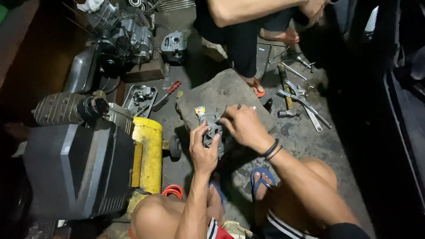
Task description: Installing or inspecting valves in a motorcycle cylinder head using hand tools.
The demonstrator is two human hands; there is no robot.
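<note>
The left hand (204, 152) grips a grey cast-metal engine part (212, 132) from below, fingers curled round its edge, holding it just above the worn grey stone slab (221, 95) on the concrete floor. The right hand (245, 126) sits on top of the part, fingers bent down onto it; whether they pinch anything small cannot be told. A yellow metal tank (148, 152) stands to the left. Wrenches (305, 104) and a hammer (285, 90) lie well apart to the right.
</note>
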